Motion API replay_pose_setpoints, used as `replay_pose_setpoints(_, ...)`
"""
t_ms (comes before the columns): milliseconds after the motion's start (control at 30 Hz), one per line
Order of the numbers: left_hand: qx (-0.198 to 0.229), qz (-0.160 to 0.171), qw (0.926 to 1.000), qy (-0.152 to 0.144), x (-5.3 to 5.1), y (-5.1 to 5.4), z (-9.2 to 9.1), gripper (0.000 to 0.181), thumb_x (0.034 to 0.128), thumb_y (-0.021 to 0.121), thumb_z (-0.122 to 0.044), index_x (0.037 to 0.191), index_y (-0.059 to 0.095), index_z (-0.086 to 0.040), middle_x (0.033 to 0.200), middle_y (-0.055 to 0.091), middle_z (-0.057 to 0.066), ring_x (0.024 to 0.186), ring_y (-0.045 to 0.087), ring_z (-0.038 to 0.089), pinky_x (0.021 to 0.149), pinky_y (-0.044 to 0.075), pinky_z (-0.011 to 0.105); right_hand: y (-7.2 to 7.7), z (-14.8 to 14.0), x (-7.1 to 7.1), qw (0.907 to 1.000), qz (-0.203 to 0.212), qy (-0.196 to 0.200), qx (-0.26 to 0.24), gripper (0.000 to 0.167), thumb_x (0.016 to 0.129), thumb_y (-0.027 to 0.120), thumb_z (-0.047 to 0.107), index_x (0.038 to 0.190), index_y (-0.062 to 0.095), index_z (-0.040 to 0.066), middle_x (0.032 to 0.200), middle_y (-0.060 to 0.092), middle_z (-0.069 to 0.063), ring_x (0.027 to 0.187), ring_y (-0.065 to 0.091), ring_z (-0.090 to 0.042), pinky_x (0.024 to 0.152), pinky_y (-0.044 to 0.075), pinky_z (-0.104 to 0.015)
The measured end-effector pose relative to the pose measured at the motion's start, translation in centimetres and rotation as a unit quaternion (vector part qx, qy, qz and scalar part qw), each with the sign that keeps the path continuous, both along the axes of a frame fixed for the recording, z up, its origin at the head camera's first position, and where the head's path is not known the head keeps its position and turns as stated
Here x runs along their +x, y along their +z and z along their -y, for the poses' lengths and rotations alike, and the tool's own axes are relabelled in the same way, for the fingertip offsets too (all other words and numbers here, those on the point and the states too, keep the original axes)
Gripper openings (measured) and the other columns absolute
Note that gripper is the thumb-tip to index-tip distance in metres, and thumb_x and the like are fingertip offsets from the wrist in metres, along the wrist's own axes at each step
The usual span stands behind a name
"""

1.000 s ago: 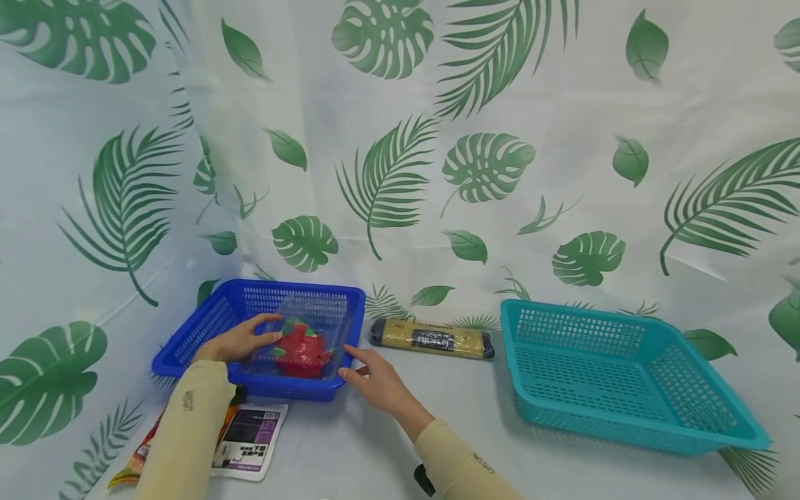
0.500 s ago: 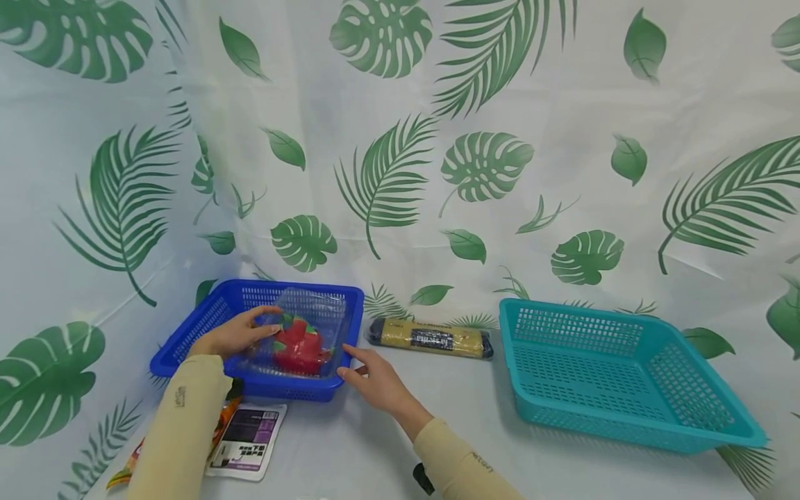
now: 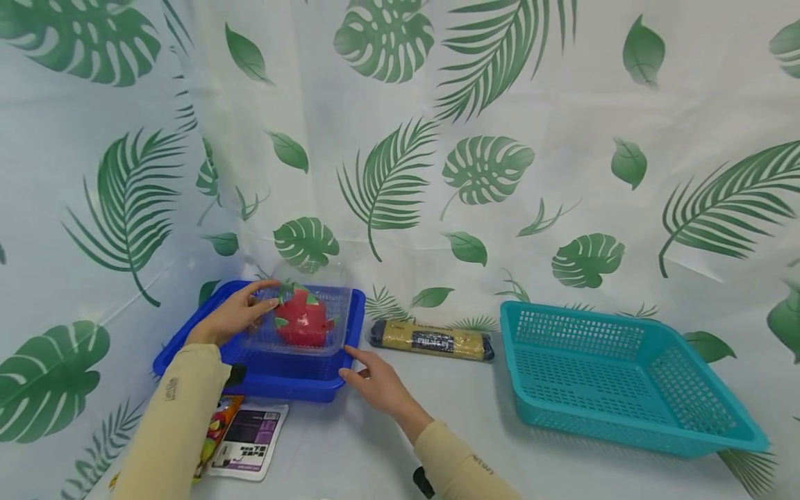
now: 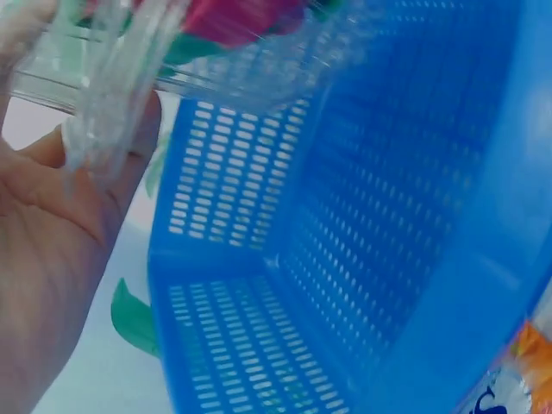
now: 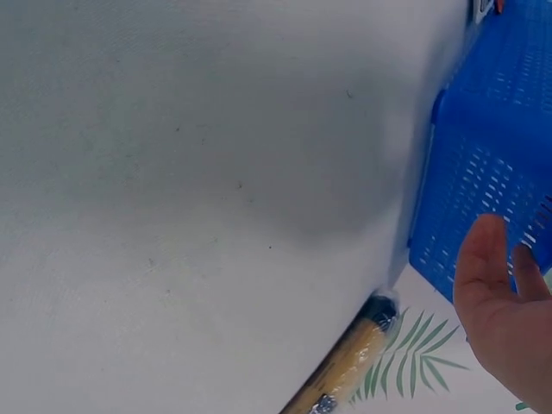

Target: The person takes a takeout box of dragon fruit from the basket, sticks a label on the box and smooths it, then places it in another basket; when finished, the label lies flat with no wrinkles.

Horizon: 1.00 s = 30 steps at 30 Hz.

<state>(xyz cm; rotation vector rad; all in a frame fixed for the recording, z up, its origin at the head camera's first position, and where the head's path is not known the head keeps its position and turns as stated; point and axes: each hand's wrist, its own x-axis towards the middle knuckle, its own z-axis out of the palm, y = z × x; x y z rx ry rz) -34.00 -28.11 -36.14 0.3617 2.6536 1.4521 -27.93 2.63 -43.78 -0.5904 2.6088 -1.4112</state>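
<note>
Gripped clear box (image 3: 336,305) with left hand (image 3: 232,316) over blue basket (image 3: 281,387) | touched basket at 4 o'clock with unclenched right hand (image 3: 380,385)

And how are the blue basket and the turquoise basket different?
The blue basket is deep blue, but the turquoise basket is blue-green. The blue basket is on the left in the head view; the turquoise basket is on the right. The left hand holds a clear plastic box over the blue basket, while no hand is at the turquoise basket. Both have lots of little holes in their walls.
</note>
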Motion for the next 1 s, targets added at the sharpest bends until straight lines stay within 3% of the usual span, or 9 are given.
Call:
replay_pose_setpoints(67, 0.017, -0.011, 0.9997, 0.014, 0.0, 0.1, 0.0, 0.056, 0.1021, 0.052, -0.034, 0.151, 0.032, -0.017, 0.072, 0.042, 0.007, 0.059, 0.044, 0.019, 0.056, 0.043, 0.033, -0.1, 0.0, 0.0, 1.0, 0.002, 0.0, -0.003, 0.055, 0.097, 0.061, 0.037, 0.146, 0.047, 0.018, 0.139, 0.052, -0.01, 0.105, 0.059, -0.022, 0.084, 0.053, -0.039)
replay_pose_setpoints(267, 0.074, -0.038, 0.9964, 0.017, 0.0, 0.7, -0.8, 0.057, 0.1018, 0.051, -0.038, 0.153, 0.029, -0.023, 0.073, 0.04, 0.009, 0.057, 0.04, 0.019, 0.058, 0.042, 0.036, -0.3, -0.3, 0.0, 0.9993, 0.032, 0.002, -0.019, 0.054, 0.097, 0.06, 0.04, 0.147, 0.046, 0.023, 0.144, 0.049, -0.007, 0.109, 0.06, -0.022, 0.088, 0.052, -0.043)
replay_pose_setpoints(433, 0.087, -0.048, 0.9951, -0.002, -0.2, 1.7, -2.0, 0.058, 0.1013, 0.052, -0.038, 0.153, 0.03, -0.022, 0.08, 0.038, 0.011, 0.059, 0.037, 0.018, 0.058, 0.04, 0.034, -0.3, -1.1, -0.4, 0.998, 0.035, 0.003, -0.052, 0.051, 0.098, 0.059, 0.034, 0.146, 0.048, 0.019, 0.144, 0.05, -0.008, 0.107, 0.063, -0.022, 0.084, 0.053, -0.041)
replay_pose_setpoints(567, 0.088, -0.042, 0.9948, -0.027, -0.2, 2.4, -3.1, 0.055, 0.102, 0.052, -0.034, 0.152, 0.031, -0.022, 0.082, 0.038, 0.011, 0.061, 0.038, 0.017, 0.057, 0.039, 0.032, 0.0, -2.1, -1.2, 0.9946, 0.025, -0.023, -0.099, 0.047, 0.101, 0.055, 0.027, 0.145, 0.048, 0.011, 0.139, 0.053, -0.013, 0.106, 0.064, -0.023, 0.081, 0.054, -0.036)
replay_pose_setpoints(667, 0.086, -0.039, 0.9946, -0.043, -0.2, 2.7, -3.9, 0.053, 0.102, 0.052, -0.033, 0.151, 0.033, -0.023, 0.083, 0.039, 0.012, 0.061, 0.039, 0.018, 0.057, 0.04, 0.032, 0.9, -3.1, -1.8, 0.9882, 0.019, -0.063, -0.138, 0.047, 0.103, 0.052, 0.025, 0.146, 0.045, 0.007, 0.136, 0.054, -0.015, 0.106, 0.063, -0.025, 0.081, 0.055, -0.035)
replay_pose_setpoints(833, 0.079, -0.041, 0.994, -0.063, -0.2, 3.1, -5.4, 0.051, 0.1014, 0.054, -0.033, 0.149, 0.038, -0.023, 0.084, 0.04, 0.011, 0.062, 0.041, 0.019, 0.057, 0.041, 0.031, 3.0, -4.5, -2.5, 0.9711, 0.003, -0.141, -0.193, 0.052, 0.104, 0.048, 0.034, 0.152, 0.034, 0.018, 0.133, 0.054, -0.013, 0.111, 0.06, -0.029, 0.087, 0.053, -0.04)
replay_pose_setpoints(1000, 0.062, -0.048, 0.9938, -0.079, -0.3, 3.1, -7.0, 0.052, 0.1008, 0.055, -0.032, 0.149, 0.039, -0.02, 0.083, 0.042, 0.012, 0.062, 0.043, 0.021, 0.058, 0.042, 0.031, 5.4, -5.5, -2.1, 0.9678, -0.025, -0.147, -0.202, 0.061, 0.102, 0.048, 0.043, 0.155, 0.02, 0.035, 0.138, 0.048, -0.01, 0.122, 0.054, -0.029, 0.095, 0.049, -0.047)
